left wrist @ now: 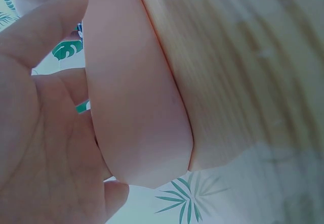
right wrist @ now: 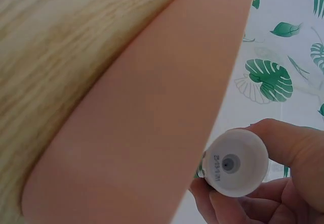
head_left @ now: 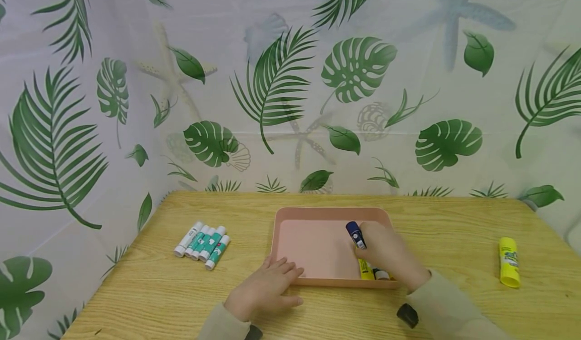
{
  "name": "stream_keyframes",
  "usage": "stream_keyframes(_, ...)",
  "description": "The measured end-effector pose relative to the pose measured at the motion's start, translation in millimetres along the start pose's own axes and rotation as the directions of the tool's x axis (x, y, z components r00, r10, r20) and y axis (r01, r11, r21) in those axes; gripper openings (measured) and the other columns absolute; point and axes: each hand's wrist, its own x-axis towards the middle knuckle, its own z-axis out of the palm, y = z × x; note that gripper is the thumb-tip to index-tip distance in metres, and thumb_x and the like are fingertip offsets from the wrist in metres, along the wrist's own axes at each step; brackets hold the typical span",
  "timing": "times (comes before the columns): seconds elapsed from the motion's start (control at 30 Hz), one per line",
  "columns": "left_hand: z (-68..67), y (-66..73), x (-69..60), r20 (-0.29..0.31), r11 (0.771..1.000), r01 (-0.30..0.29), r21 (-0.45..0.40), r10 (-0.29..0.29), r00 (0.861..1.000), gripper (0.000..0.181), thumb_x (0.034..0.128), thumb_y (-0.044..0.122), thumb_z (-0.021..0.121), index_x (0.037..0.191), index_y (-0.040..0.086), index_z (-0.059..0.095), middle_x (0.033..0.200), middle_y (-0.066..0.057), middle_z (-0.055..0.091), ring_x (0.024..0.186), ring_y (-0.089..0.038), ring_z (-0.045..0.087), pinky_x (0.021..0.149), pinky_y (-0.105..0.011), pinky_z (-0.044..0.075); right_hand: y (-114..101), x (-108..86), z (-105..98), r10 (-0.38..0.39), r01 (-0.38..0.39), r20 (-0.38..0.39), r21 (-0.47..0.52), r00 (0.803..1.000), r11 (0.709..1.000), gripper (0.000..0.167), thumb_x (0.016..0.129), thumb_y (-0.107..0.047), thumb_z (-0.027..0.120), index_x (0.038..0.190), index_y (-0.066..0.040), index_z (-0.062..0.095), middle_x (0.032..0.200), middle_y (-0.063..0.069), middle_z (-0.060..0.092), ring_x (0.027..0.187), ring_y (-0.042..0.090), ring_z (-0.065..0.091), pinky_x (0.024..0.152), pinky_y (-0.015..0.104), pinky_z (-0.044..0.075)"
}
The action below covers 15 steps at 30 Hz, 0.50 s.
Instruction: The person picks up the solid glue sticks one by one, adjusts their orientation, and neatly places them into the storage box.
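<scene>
Pale sleeves (head_left: 458,309) lie nearest. The right hand (head_left: 392,254), fingers curled, grips a navy-capped tube (head_left: 355,234) over the right half of a pink tray (head_left: 327,282); the left hand (head_left: 268,287) rests with fingers loosely spread on the tray's near-left rim. The tube should be light, stiff and smooth enough to slip, best held around its middle. Inside the tray's near-right part lies a yellow tube (head_left: 365,270). White-and-teal tubes (head_left: 207,244) lie left of the tray, another yellow tube (head_left: 509,263) right.
</scene>
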Motion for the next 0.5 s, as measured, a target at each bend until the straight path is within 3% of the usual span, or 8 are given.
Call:
stream_keyframes(0.27, 0.2, 0.1, 0.2, 0.005, 1.0, 0.004, -0.006, -0.004, 1.0, 0.06, 0.0854, 0.05, 0.047, 0.134, 0.016, 0.04, 0.137, -0.005, 0.037, 0.129, -0.023, 0.024, 0.103, -0.048, 0.015, -8, 1.6, 8, -0.005, 0.005, -0.001, -0.06, 1.0, 0.998, 0.021, 0.079, -0.019, 0.066, 0.075, -0.002, 0.056, 0.06, 0.002, 0.048, 0.047, 0.011, 0.046, 0.041, 0.021, 0.038)
stream_keyframes(0.5, -0.2, 0.0, 0.6, 0.011, 1.0, 0.012, -0.012, -0.012, 1.0, 0.06, 0.0851, 0.051, 0.047, 0.134, 0.017, 0.04, 0.137, -0.004, 0.037, 0.129, -0.023, 0.024, 0.103, -0.048, 0.015, -11, 0.7, 11, 0.011, -0.005, 0.059, -0.087, 0.998, 0.996, 0.025, 0.082, -0.024, 0.063, 0.084, -0.001, 0.055, 0.067, 0.003, 0.05, 0.055, 0.014, 0.048, 0.046, 0.023, 0.042)
